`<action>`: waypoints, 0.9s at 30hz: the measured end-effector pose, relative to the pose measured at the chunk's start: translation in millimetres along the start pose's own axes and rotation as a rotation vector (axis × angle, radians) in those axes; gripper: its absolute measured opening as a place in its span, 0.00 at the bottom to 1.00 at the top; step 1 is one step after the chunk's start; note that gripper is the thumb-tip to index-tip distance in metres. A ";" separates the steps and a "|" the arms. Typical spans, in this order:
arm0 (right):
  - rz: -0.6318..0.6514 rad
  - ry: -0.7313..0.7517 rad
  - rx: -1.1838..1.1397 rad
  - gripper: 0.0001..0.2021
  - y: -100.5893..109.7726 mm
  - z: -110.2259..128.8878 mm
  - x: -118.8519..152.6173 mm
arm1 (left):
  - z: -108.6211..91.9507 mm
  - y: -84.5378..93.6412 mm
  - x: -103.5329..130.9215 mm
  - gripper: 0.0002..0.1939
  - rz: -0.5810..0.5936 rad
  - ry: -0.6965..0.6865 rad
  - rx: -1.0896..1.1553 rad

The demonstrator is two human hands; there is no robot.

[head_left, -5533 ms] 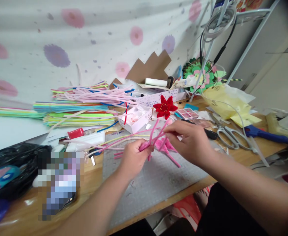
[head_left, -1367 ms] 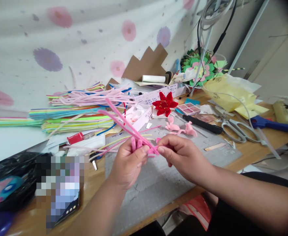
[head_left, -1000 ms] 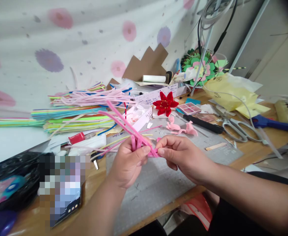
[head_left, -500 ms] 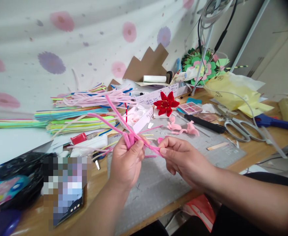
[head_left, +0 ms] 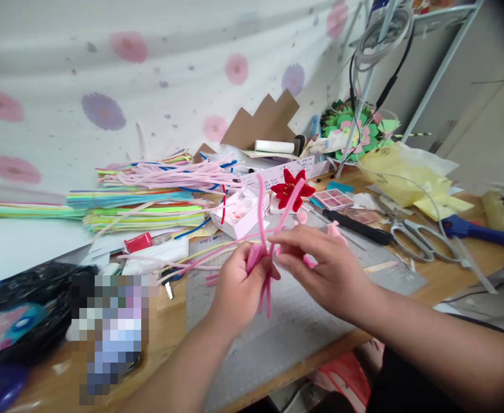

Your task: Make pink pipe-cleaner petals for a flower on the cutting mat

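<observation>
Pinching a cluster of pink fuzzy stems (head_left: 261, 213) between thumb and fingers of the left hand (head_left: 239, 287), above the gray mat (head_left: 286, 332) on the wooden table (head_left: 176, 321). Sending two ends upward in a V and two more downward below the grip. Hovering close with the right hand (head_left: 323, 264), thumb and forefinger parted at the stems; perhaps brushing one, hard to make out. Showing beyond: a red flower (head_left: 282, 193) just beside a white box (head_left: 245, 226), a black-handled tool (head_left: 359, 228) to the right.
</observation>
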State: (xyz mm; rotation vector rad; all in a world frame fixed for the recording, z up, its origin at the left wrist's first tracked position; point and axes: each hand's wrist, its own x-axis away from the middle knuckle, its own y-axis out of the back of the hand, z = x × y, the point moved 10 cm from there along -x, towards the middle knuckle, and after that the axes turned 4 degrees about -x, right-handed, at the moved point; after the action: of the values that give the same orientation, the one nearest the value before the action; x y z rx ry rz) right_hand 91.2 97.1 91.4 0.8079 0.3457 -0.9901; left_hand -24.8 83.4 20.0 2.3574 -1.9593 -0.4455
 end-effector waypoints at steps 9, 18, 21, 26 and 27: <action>0.052 -0.232 -0.044 0.04 -15.3 -17.2 -3.2 | -25.2 4.7 7.5 0.04 -0.084 -0.213 -0.391; -0.167 -0.479 -0.762 0.08 11.2 -53.4 2.5 | 21.6 1.9 -5.3 0.07 -0.066 0.219 0.274; -0.160 -0.516 -0.716 0.09 6.7 -62.4 4.6 | 22.8 -8.7 -4.4 0.06 -0.001 0.228 0.337; -0.123 -0.584 -0.630 0.08 -6.1 -82.2 7.3 | 21.6 -11.9 -5.1 0.06 0.033 0.163 0.282; -0.108 -0.580 -0.588 0.07 -7.2 -83.6 7.0 | 21.9 -11.7 -5.4 0.06 0.039 0.155 0.264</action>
State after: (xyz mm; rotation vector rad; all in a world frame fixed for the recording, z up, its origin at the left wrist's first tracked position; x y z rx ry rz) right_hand 96.5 152.5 28.2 -0.0422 0.1588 -1.0984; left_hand -19.8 94.2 -2.4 2.4083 -2.0992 0.0001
